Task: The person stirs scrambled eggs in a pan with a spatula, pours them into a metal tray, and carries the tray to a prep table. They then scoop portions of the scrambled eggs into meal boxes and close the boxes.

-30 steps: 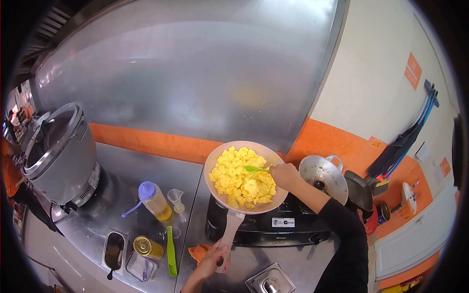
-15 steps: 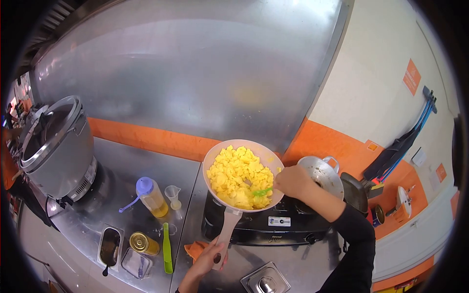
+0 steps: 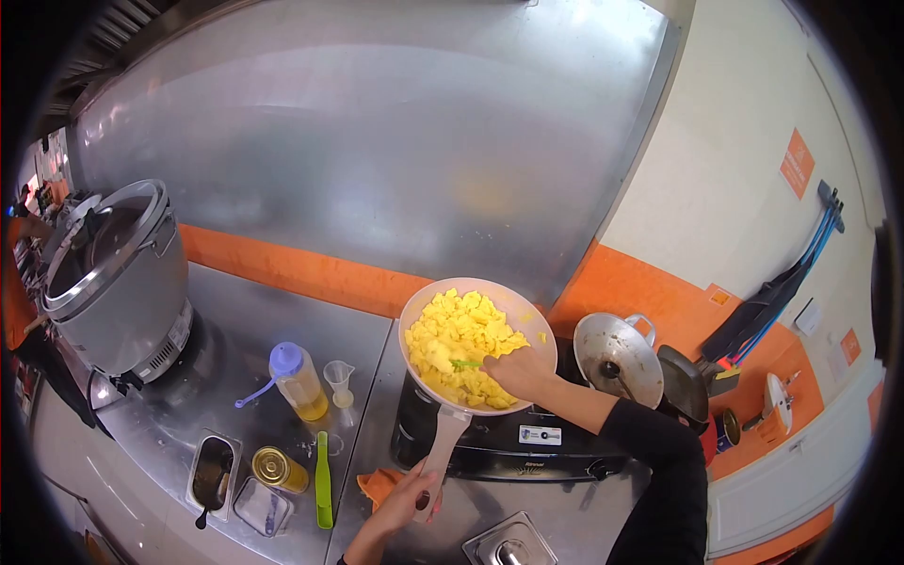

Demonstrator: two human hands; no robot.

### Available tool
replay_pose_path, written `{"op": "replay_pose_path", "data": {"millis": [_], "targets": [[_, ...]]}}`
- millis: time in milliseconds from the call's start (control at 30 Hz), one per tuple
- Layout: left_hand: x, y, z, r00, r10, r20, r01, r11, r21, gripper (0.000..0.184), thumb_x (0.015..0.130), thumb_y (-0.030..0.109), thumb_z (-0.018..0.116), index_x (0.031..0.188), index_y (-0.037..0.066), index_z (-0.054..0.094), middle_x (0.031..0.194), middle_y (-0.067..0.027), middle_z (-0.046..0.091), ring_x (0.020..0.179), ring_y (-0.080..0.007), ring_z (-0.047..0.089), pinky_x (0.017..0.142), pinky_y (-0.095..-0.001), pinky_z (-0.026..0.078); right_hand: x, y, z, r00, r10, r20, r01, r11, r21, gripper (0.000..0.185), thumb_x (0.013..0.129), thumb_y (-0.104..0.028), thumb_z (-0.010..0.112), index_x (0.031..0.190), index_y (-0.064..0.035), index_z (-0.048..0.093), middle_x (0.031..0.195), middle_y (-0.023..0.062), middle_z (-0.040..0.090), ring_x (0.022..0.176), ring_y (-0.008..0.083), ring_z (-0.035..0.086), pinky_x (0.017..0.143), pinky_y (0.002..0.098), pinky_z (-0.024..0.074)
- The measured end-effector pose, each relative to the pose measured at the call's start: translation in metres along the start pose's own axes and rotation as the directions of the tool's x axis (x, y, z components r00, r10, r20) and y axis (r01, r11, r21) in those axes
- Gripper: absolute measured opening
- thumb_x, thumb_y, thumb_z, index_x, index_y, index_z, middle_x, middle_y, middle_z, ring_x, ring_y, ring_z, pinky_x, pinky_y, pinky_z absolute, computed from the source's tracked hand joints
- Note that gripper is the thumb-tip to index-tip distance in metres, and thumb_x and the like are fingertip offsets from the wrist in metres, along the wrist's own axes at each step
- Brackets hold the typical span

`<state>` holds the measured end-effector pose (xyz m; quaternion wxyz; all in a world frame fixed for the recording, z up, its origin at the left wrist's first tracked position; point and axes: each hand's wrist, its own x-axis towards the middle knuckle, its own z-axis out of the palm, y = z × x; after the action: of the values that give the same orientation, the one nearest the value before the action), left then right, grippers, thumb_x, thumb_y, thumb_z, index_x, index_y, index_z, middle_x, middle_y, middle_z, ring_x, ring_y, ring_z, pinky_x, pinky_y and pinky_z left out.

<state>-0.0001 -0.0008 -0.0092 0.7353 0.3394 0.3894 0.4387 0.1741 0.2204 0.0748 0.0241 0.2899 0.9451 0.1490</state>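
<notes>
My left hand [image 3: 403,499] is closed around the pale handle of a frying pan [image 3: 538,325], over the left side of a black gas stove [image 3: 499,463]. Yellow scrambled eggs [image 3: 461,325] fill much of the pan. Above the pan's right side, my right hand [image 3: 521,375] grips a green utensil [image 3: 463,363] whose end lies in the eggs. Its full shape is hidden by the hand and the eggs. An orange cloth [image 3: 379,485] lies beside my left hand.
A metal wok [image 3: 603,339] stands right of the pan, with a dark pan [image 3: 685,395] beyond. To the left are an oil squeeze bottle [image 3: 299,384], small measuring cup [image 3: 339,381], jar [image 3: 280,470], green spoon [image 3: 324,480] and large rice cooker [image 3: 122,292]. A person [image 3: 21,282] stands far left.
My right hand has moved left across the pan, drawing the green utensil through the eggs. My left hand keeps its hold on the handle. The view has shifted slightly.
</notes>
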Motion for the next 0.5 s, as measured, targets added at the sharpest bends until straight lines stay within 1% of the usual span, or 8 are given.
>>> {"op": "replay_pose_path", "data": {"millis": [67, 167, 267, 367, 500], "targets": [[0.001, 0.0, 0.0, 1.0, 0.003, -0.001, -0.003, 1.0, -0.013, 0.047, 0.091, 0.031, 0.035, 0.132, 0.009, 0.025, 0.063, -0.0074, 0.05, 0.05, -0.0132, 0.047, 0.045, -0.0235, 0.04, 0.005, 0.003, -0.001, 0.998, 0.044, -0.054, -0.043, 0.999, 0.019, 0.03, 0.084, -0.032, 0.049, 0.076, -0.0046, 0.057, 0.052, 0.0097, 0.056, 0.05, 0.0255, 0.059, 0.045, 0.0362, 0.0443], [0.0, 0.0, 0.001, 1.0, 0.007, 0.007, -0.007, 1.0, -0.01, 0.047, 0.091, 0.031, 0.035, 0.132, 0.009, 0.025, 0.064, -0.0072, 0.049, 0.051, -0.013, 0.048, 0.045, -0.0238, 0.04, 0.012, 0.014, -0.002, 0.991, 0.108, -0.084, -0.112, 0.993, -0.045, 0.022, 0.083, -0.024, 0.049, 0.076, -0.0054, 0.058, 0.055, 0.01, 0.058, 0.052, 0.0248, 0.06, 0.046, 0.0352, 0.0451], [0.0, 0.001, 0.0, 1.0, 0.012, 0.011, -0.012, 1.0, -0.007, 0.047, 0.091, 0.03, 0.036, 0.132, 0.009, 0.025, 0.064, -0.0069, 0.049, 0.052, -0.0127, 0.048, 0.045, -0.0238, 0.04, 0.014, 0.024, 0.014, 0.98, 0.187, -0.073, -0.193, 0.978, -0.081, 0.013, 0.079, -0.016, 0.05, 0.078, -0.0064, 0.059, 0.059, 0.0099, 0.06, 0.055, 0.0242, 0.061, 0.048, 0.0351, 0.0463], [-0.001, 0.003, 0.002, 1.0, 0.008, 0.015, -0.008, 1.0, -0.022, 0.048, 0.091, 0.03, 0.036, 0.132, 0.009, 0.025, 0.064, -0.0067, 0.049, 0.053, -0.0125, 0.048, 0.046, -0.0238, 0.041, 0.012, 0.02, 0.044, 0.98, 0.197, 0.011, -0.194, 0.976, -0.102, 0.011, 0.074, -0.012, 0.052, 0.079, -0.0072, 0.06, 0.063, 0.0096, 0.062, 0.057, 0.0237, 0.062, 0.05, 0.0354, 0.0472], [-0.003, 0.006, 0.004, 1.0, 0.003, -0.004, -0.003, 1.0, -0.009, 0.048, 0.091, 0.03, 0.037, 0.132, 0.008, 0.026, 0.065, -0.0064, 0.049, 0.054, -0.0124, 0.049, 0.045, -0.0237, 0.041, 0.004, 0.012, 0.016, 0.992, 0.044, 0.121, -0.022, 0.984, -0.178, 0.011, 0.073, -0.016, 0.054, 0.074, -0.008, 0.062, 0.061, 0.0092, 0.061, 0.058, 0.0236, 0.062, 0.052, 0.0364, 0.0472]]}}
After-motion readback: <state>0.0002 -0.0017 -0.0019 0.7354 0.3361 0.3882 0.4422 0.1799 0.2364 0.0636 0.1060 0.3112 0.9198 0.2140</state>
